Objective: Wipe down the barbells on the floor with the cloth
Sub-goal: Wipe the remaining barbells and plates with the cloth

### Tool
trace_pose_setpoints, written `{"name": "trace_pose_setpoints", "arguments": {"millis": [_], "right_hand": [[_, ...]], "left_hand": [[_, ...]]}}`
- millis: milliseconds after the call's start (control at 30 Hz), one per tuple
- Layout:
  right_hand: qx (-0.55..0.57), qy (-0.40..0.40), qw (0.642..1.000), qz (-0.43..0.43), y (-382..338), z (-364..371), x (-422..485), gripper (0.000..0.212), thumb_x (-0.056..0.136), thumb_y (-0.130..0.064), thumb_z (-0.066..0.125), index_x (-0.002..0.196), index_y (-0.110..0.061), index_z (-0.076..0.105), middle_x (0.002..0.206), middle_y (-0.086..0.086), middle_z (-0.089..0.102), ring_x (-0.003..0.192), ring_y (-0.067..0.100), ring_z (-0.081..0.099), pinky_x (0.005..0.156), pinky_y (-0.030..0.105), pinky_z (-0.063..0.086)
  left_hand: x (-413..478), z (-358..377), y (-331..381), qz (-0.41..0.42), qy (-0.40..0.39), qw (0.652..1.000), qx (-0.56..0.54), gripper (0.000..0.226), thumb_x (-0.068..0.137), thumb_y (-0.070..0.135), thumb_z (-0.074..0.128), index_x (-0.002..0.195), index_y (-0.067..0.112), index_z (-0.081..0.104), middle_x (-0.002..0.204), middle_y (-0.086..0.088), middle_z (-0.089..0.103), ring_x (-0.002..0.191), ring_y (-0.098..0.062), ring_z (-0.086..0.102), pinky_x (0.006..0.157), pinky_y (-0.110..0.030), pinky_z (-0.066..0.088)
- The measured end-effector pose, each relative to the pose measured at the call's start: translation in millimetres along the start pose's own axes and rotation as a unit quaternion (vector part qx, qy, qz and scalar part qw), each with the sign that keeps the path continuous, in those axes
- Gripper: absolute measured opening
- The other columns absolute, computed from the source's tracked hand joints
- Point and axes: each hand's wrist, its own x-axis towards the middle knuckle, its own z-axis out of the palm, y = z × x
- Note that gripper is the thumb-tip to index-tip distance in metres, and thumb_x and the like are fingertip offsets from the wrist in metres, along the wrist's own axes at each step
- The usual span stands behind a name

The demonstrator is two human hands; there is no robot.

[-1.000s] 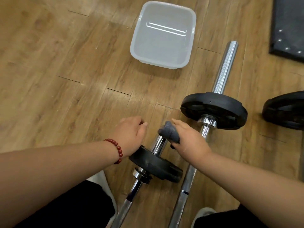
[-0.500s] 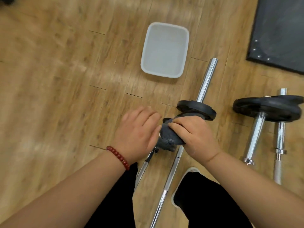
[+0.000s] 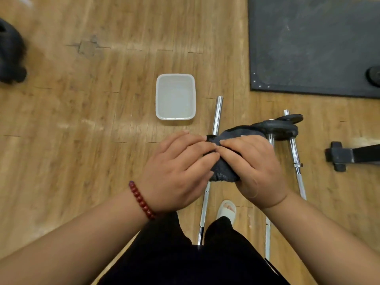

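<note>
Ahead of you a white plastic tub (image 3: 174, 97) sits on the wood floor (image 3: 82, 120). A black rubber mat (image 3: 308, 44) lies at your upper right, well apart from it.

Both hands (image 3: 181, 171) on dark cloth (image 3: 224, 171)

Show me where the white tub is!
In the head view, the tub sits on the floor, just left of the far end of one bar.

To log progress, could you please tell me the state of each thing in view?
Cloth, bunched, held in both hands.
Left hand, gripping the cloth.
Right hand, gripping the cloth.
Tub, upright on the floor; contents unclear.
Barbells, lying on the floor.
</note>
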Motion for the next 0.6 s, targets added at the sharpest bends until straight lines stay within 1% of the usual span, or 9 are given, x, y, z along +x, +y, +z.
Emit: {"name": "trace_pose_setpoints", "arguments": {"millis": [100, 233, 300, 400, 500, 600], "right_hand": [[-0.019, 0.040, 0.999, 0.015, 0.1, -26.9, -15.0, 0.034, 0.083, -0.005, 0.067, 0.117, -0.006, 0.061, 0.110, 0.015, 0.067, 0.097, 0.031, 0.062, 0.088, 0.040, 0.044], [-0.039, 0.051, 0.997, 0.038, 5.8, -58.9, -43.5, 0.035, 0.076, -0.002, 0.073, 0.110, -0.004, 0.065, 0.104, 0.014, 0.067, 0.090, 0.032, 0.063, 0.081, 0.042, 0.046], [-0.045, 0.055, 0.997, 0.042, 9.7, -73.5, -59.2, 0.035, 0.077, -0.004, 0.072, 0.110, -0.005, 0.061, 0.104, 0.013, 0.063, 0.090, 0.030, 0.060, 0.079, 0.043, 0.047], [-0.044, 0.054, 0.996, 0.046, 17.5, -92.3, -83.8, 0.032, 0.080, -0.008, 0.070, 0.110, -0.007, 0.058, 0.103, 0.010, 0.059, 0.090, 0.028, 0.056, 0.080, 0.041, 0.046], [-0.038, 0.044, 0.997, 0.052, 24.7, -108.2, -106.4, 0.030, 0.081, -0.013, 0.068, 0.109, -0.009, 0.056, 0.103, 0.008, 0.056, 0.091, 0.026, 0.054, 0.081, 0.039, 0.044], [-0.030, 0.022, 0.998, 0.044, 28.3, -119.6, -119.8, 0.033, 0.080, -0.014, 0.070, 0.109, -0.011, 0.054, 0.099, 0.011, 0.062, 0.089, 0.027, 0.056, 0.080, 0.038, 0.044]], "left_hand": [[17.6, -5.3, 22.5, 0.027, 0.013, 1.000, 0.003, 0.025, 0.092, 0.024, 0.050, 0.113, 0.012, 0.056, 0.113, -0.007, 0.067, 0.110, -0.026, 0.058, 0.103, -0.045, 0.040], [31.8, -1.2, 54.4, 0.054, 0.004, 0.998, 0.012, 0.024, 0.092, 0.025, 0.050, 0.112, 0.013, 0.056, 0.111, -0.007, 0.068, 0.112, -0.024, 0.056, 0.103, -0.045, 0.040], [37.2, 5.5, 71.0, 0.058, -0.006, 0.998, 0.016, 0.024, 0.092, 0.025, 0.051, 0.112, 0.014, 0.056, 0.111, -0.006, 0.067, 0.113, -0.023, 0.055, 0.103, -0.045, 0.040], [44.8, 17.9, 98.7, 0.055, -0.014, 0.998, 0.022, 0.025, 0.091, 0.024, 0.052, 0.112, 0.013, 0.058, 0.111, -0.006, 0.067, 0.111, -0.024, 0.057, 0.103, -0.045, 0.040], [47.2, 30.0, 129.5, 0.035, -0.016, 0.999, 0.028, 0.025, 0.092, 0.025, 0.050, 0.113, 0.013, 0.057, 0.110, -0.005, 0.067, 0.109, -0.023, 0.058, 0.104, -0.044, 0.040], [45.7, 37.7, 154.0, 0.006, -0.017, 0.999, 0.029, 0.023, 0.092, 0.023, 0.048, 0.112, 0.014, 0.056, 0.109, -0.004, 0.067, 0.111, -0.021, 0.056, 0.105, -0.042, 0.039]]}}
